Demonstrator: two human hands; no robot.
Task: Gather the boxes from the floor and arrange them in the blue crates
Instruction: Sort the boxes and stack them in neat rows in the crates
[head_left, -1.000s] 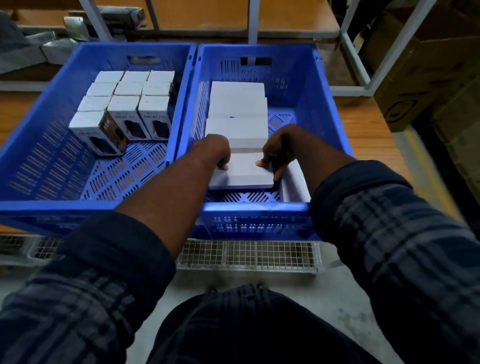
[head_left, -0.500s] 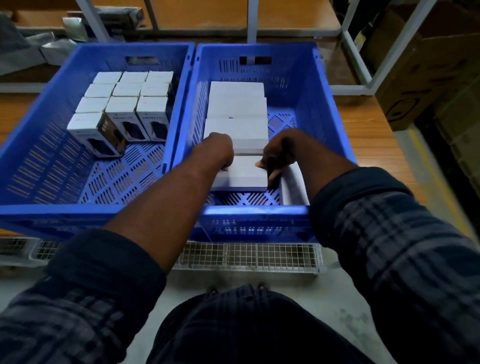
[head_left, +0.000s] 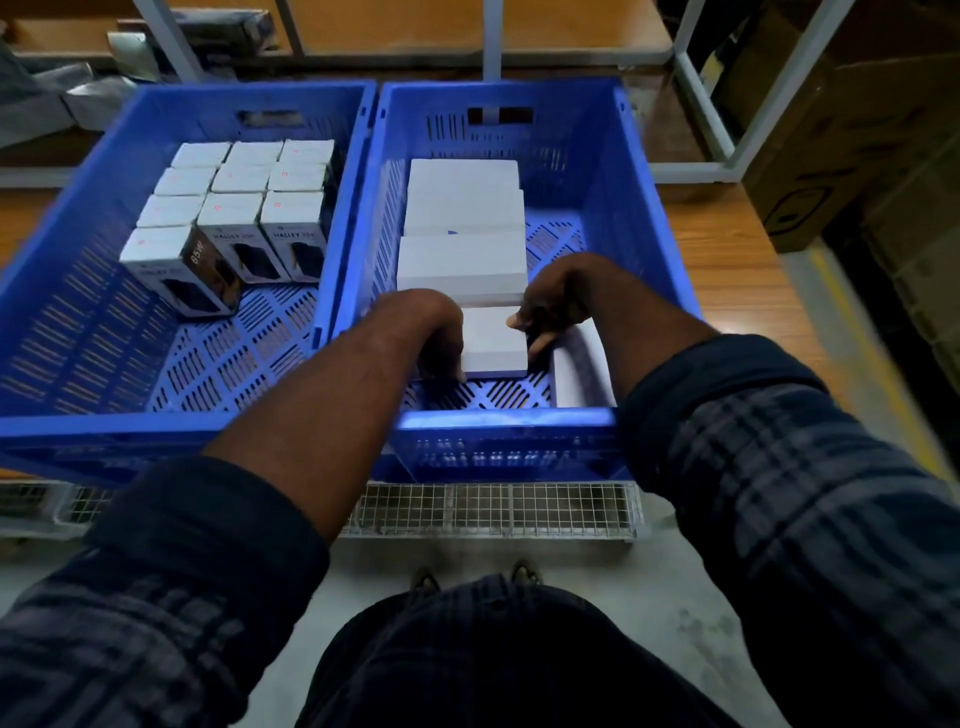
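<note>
Here, a person leans over two blue crates that sit side by side. Both hands are down in the right crate (head_left: 504, 422). They hold one flat white box (head_left: 493, 345) close to the near wall. The left hand (head_left: 436, 332) grips the box's left edge, with its fingers curled down over that side. The right hand (head_left: 550, 306) pinches the right edge, thumb on top and fingers down the side. The box sits low in the crate, right at the near end of a row of bigger white boxes (head_left: 462, 260) that runs to the far wall. Another white box (head_left: 574, 369) stands on its edge just right of it, under the right wrist. In the left crate (head_left: 104, 422), small boxes (head_left: 239, 208) stand in neat rows in the far part. The nearest left one leans a bit. A wire tray (head_left: 493, 509) lies on the gray floor, near the crates.
</note>
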